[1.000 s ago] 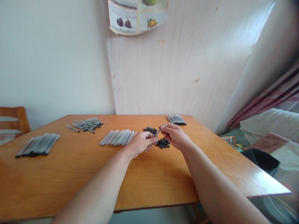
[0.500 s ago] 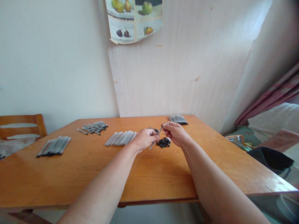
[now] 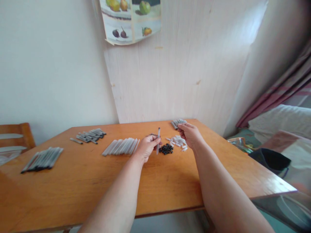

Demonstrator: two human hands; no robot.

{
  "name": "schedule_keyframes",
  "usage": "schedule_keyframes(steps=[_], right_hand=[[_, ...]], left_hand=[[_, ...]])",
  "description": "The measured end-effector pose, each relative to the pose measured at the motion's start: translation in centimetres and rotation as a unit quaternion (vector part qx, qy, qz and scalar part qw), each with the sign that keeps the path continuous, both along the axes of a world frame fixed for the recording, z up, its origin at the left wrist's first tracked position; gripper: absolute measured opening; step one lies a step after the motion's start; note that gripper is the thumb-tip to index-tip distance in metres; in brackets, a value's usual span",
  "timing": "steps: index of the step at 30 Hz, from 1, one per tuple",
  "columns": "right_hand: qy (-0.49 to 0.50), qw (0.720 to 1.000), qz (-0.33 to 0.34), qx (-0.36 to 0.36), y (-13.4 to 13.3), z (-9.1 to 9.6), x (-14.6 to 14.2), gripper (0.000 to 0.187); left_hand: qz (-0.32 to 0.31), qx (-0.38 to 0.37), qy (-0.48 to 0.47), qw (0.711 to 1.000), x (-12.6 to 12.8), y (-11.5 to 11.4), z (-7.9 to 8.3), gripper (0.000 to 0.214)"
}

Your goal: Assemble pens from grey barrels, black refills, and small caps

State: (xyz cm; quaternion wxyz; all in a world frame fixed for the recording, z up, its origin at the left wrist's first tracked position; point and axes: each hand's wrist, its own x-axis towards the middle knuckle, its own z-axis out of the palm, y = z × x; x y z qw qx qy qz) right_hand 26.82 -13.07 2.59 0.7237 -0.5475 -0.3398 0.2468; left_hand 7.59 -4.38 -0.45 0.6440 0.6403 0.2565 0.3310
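My left hand (image 3: 147,147) is closed, thumb and fingers pinching a slim translucent pen barrel (image 3: 158,142) with a dark upper end, held nearly upright above the table. To the right of it, my right hand (image 3: 190,133) has its thumb and fingers drawn together at the front edge of the far-right stack of grey, thin tubes (image 3: 175,124). Whether it grips one of them is hidden. Small black plugs (image 3: 166,149) lie heaped between the hands. White caps (image 3: 178,141) are scattered just left of my right wrist. A row of clear barrels (image 3: 120,147) lies left of my left hand.
On the wooden table (image 3: 102,184), a loose pile of black-ended pens (image 3: 90,136) lies at the back left and a neater bundle (image 3: 43,159) at the left. A chair (image 3: 24,136) stands at left, a dark bag (image 3: 269,161) beyond the right edge.
My right hand has come away from the pen barrel and moved right and back to the far stack. The barrel in my left hand has turned more upright. The view has shifted slightly right.
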Motion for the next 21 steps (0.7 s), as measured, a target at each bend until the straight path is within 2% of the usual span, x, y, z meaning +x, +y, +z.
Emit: schedule_keyframes(steps=[3, 5, 9, 11, 21], right_hand=[[-0.107, 0.987, -0.059, -0.102, 0.0, -0.6, 1.0, 0.02], [-0.198, 0.96, -0.085, -0.178, 0.2, -1.2, 1.4, 0.015], [-0.384, 0.859, -0.075, -0.329, 0.7, -2.5, 2.3, 0.013], [-0.418, 0.827, -0.057, -0.372, 0.9, -3.0, 2.6, 0.013], [-0.447, 0.775, -0.031, -0.445, 1.0, -4.1, 2.7, 0.012]], left_hand=[[0.018, -0.029, -0.016, 0.999, -0.3, 0.7, -0.4, 0.033], [0.023, -0.042, -0.027, 0.999, -0.4, 0.9, -0.4, 0.034], [0.023, -0.053, -0.036, 0.998, -0.5, 1.0, -0.2, 0.032], [0.025, -0.058, -0.04, 0.997, -0.5, 1.0, -0.2, 0.032], [0.041, -0.08, -0.069, 0.993, -0.5, 1.2, -0.1, 0.033]])
